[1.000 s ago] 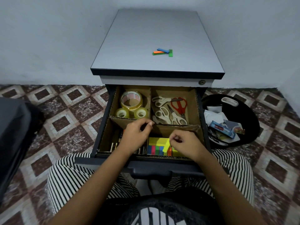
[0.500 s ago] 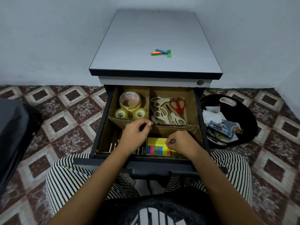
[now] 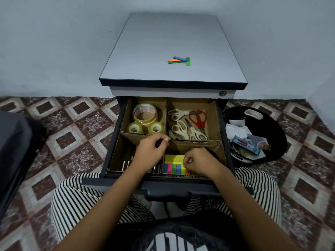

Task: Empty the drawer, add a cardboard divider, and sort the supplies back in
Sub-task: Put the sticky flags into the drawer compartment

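Right grip has dropped onto the sticky notes at 5 o'clock, pinching them; left grip pinches the cardboard divider. Sorting appears nearly complete.

Grey surface with dark edge; flags on it orange, blue, green. Brown cardboard divider, yellowish clear tape rolls, cream scissors plus one red pair, yellow sticky notes with pink/green/blue/orange strips. Maroon-and-white diamond-tiled floor, black-white striped trousers, black tray.
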A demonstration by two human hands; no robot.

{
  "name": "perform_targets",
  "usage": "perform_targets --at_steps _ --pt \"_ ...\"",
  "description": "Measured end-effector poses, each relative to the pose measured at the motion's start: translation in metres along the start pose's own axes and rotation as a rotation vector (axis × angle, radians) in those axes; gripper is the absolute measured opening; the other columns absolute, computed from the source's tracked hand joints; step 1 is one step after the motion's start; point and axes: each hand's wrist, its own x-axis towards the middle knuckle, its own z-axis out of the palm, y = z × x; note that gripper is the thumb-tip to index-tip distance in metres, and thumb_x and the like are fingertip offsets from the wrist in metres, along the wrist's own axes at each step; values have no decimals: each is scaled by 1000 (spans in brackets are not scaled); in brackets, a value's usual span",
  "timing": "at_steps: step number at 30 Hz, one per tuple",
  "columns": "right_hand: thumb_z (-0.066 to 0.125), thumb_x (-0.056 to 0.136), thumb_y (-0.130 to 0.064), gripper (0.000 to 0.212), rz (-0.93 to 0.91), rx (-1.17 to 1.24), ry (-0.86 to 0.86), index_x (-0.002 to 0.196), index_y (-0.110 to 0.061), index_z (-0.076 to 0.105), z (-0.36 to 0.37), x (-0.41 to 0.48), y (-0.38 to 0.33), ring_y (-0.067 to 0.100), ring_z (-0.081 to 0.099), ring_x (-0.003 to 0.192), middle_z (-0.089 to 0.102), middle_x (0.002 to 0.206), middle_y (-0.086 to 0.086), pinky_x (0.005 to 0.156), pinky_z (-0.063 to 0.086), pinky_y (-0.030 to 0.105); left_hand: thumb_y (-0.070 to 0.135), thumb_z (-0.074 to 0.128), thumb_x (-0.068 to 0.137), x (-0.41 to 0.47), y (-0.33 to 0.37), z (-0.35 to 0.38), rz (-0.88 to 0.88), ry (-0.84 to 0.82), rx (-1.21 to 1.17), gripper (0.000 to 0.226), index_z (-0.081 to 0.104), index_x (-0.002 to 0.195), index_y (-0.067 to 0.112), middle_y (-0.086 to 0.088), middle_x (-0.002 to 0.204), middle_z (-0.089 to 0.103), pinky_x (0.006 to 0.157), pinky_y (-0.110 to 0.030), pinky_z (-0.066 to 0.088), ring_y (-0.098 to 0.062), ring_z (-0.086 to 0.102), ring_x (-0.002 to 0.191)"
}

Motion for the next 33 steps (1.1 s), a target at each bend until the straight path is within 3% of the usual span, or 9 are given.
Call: perform_targets --at_steps 4,9,12,16,20,24,27,31,33 --pt "58 84 -17 14 -2 11 39 84 -18 72 1 -1 2 14 63 82 69 84 -2 76 54 32 20 56 93 -1 0 -1 -1 -6 -11 13 69 93 19 7 86 68 77 -20 45 -5 60 86" --pt "58 90 -25 16 -79 125 171 96 -19 72 0 -7 -2 9 60 89 69 94 -4 82 50 29 19 55 93 0 0 -1 3 -6 -4 14 68 91 22 9 86 67 72 -10 42 2 58 83" --pt "58 91 -22 15 -147 227 285 94 -18 72 -6 -13 -9 6 60 84 68 88 -8 80 48 24 19 55 93 0 0 -1 1 -8 0 14 69 93 21 10 87 67 71 -7 42 2 58 84" --pt "58 92 -25 14 -174 316 427 92 -19 71 -25 -23 -20 2 61 81 61 80 -19 75 47 19 19 54 93 0 0 -2 0 9 20 16 69 97 18 7 92 67 75 -17 45 -5 60 88" --pt "61 90 -21 15 -244 341 565 93 -12 72 -60 -20 -31 6 62 79 67 83 -7 72 47 18 21 54 94 10 11 -9 70 36 31 13 66 92 23 9 88 66 63 -13 44 0 60 80" --pt "62 89 -20 13 -279 267 661 95 -13 72 -99 -6 -45 3 59 84 65 90 -5 72 40 2 20 55 93 38 40 -24 215 74 86 11 66 94 19 11 84 62 65 -12 42 -1 57 77" --pt "61 90 -20 14 -288 261 724 99 -14 70 -125 10 -58 6 60 88 65 96 -2 79 45 10 20 57 92 70 66 -35 304 161 118 12 67 97 15 7 88 64 67 -10 42 -3 57 79" --pt "59 91 -18 20 -219 146 796 106 -11 69 -147 44 -63 14 61 93 64 105 5 81 45 18 18 57 91 110 87 -37 361 220 216 16 67 102 11 0 98 64 80 -22 44 -13 57 93" --pt "56 93 -17 24 -183 95 799 113 -10 66 -155 58 -62 16 60 97 61 111 7 84 45 21 17 56 91 130 92 -37 352 241 273 18 66 105 11 -3 105 62 82 -21 40 -15 54 99"
